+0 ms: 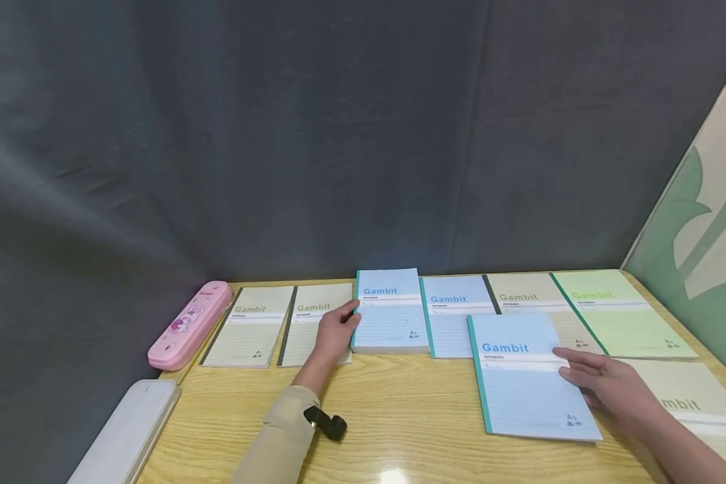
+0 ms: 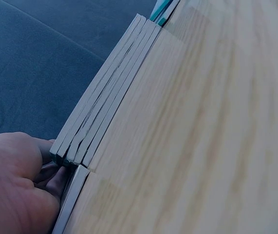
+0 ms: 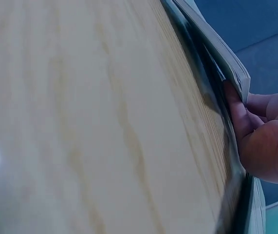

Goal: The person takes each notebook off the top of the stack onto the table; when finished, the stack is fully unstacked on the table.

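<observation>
My left hand touches the left spine edge of a stack of blue Gambit notebooks, its fingertips against that side. In the left wrist view the stack shows as several page blocks, slightly uneven at the spine end, with the left hand beside it. My right hand pinches one more blue notebook by its right edge, holding it raised over the table. In the right wrist view this notebook is between the thumb and fingers of the right hand.
Two cream notebooks lie left of the stack. Right of it are another blue notebook, a tan one and a green one. A cream notebook lies nearer right. A pink pencil case and white case stand left.
</observation>
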Demonstrator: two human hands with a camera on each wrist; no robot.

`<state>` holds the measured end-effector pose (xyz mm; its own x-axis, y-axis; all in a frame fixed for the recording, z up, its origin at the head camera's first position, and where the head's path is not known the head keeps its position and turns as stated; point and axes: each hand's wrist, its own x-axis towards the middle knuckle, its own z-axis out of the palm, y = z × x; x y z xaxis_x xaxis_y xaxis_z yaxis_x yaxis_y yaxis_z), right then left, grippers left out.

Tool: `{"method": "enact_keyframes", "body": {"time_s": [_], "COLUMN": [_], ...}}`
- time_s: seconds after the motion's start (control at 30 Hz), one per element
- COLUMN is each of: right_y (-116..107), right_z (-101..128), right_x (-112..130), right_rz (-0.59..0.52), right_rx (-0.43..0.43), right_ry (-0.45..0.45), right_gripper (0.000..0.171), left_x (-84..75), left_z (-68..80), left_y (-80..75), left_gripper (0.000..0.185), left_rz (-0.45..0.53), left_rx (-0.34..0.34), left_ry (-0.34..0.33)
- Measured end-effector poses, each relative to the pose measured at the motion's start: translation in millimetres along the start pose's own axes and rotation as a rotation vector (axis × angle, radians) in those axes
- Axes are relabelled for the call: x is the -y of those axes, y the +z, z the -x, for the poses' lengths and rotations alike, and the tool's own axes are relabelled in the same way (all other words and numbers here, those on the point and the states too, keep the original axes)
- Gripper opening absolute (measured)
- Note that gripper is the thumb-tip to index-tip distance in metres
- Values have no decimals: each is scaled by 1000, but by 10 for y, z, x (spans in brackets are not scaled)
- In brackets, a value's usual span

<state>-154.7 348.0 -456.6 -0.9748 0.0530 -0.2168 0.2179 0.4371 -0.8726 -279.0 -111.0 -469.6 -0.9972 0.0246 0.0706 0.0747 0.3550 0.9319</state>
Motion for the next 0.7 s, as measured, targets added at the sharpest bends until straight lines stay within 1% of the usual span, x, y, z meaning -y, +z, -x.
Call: {"method": "enact_keyframes", "body": {"time_s": [0.07, 0.13, 0.2, 0.27, 0.33, 0.4, 0.6, 0.7], "right_y": [-37, -70, -103, -131, -164, -205, -307, -364], "right_z": [48, 95, 133, 170, 201, 227, 289, 322], "right_x": [-15, -35, -60, -90, -116, -134, -180, -212], "right_rz": [8, -17, -75, -143, -180, -172, -131, -126], "right_rx": [-1, 2, 19, 41, 55, 63, 66, 78], "right_ry": [15, 18, 31, 54, 69, 90, 149, 169], "right_gripper": [65, 60, 50, 36, 28, 26, 31, 28], "left_x": [2, 1, 6, 11, 10, 6, -1, -1], "left_z": [-2, -4, -5, -8, -4, 0, 4, 1], "left_y": [0, 1, 3, 7, 9, 10, 4, 1], "left_gripper": [39, 39, 39, 39, 40, 40, 40, 39], "left_rz": [1, 0, -6, -10, -11, -13, -23, -26], "left_rx": [-1, -3, -5, -7, -6, -6, -7, -7], "left_ry": [-1, -1, 0, -1, -3, -5, -4, 5]}}
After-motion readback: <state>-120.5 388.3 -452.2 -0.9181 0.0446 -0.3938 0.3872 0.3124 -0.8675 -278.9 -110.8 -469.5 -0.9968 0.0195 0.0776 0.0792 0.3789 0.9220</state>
